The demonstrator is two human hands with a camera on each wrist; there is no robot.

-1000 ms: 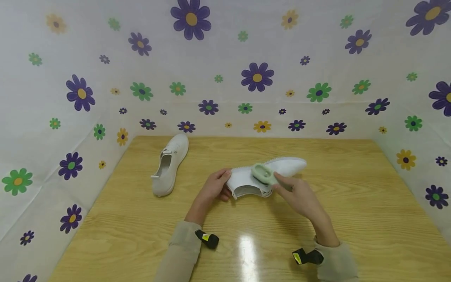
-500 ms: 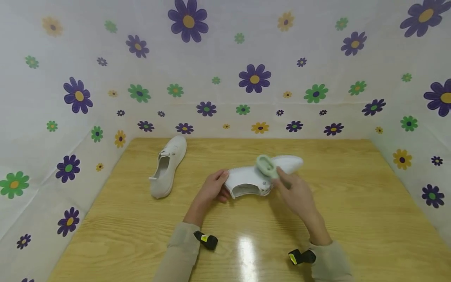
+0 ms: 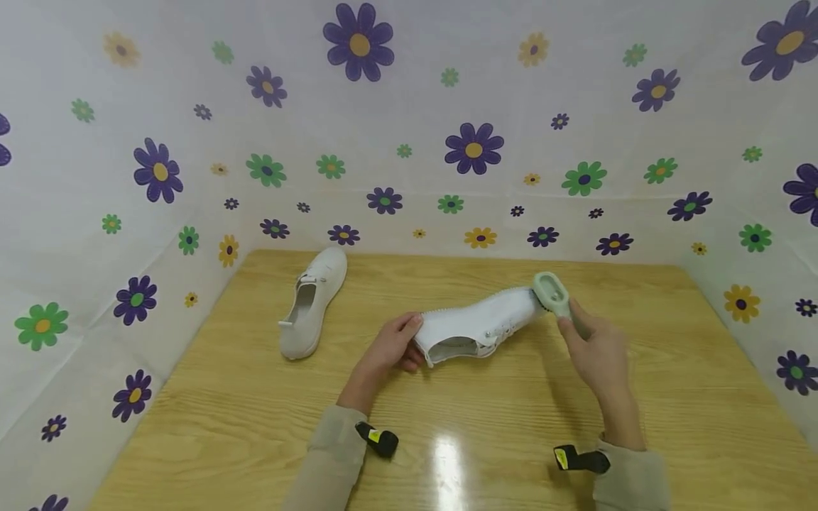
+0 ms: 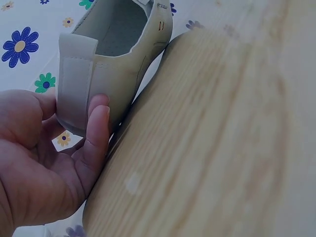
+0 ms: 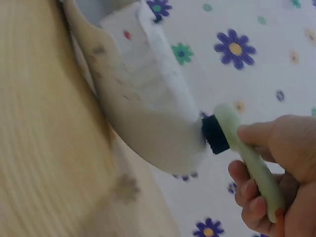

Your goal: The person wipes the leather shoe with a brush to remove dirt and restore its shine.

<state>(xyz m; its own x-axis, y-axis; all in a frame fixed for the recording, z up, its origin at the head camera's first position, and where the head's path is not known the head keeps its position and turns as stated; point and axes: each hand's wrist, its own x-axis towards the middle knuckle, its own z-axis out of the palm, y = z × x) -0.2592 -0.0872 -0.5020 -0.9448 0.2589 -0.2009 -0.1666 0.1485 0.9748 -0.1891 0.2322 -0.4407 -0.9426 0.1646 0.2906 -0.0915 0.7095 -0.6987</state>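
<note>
A white shoe lies tilted on its side, its opening toward the front and its toe to the right. My left hand grips its heel; the left wrist view shows thumb and fingers around the heel. My right hand holds a pale green brush by its handle. In the right wrist view the brush's dark bristles are at the toe of the shoe, seemingly touching it.
A second white shoe stands upright at the back left of the wooden table. Flower-printed white sheets enclose the table at the back and both sides.
My right hand has moved the brush rightward along the shoe, from its middle to the toe. The left hand keeps hold of the heel. The head view has shifted slightly.
</note>
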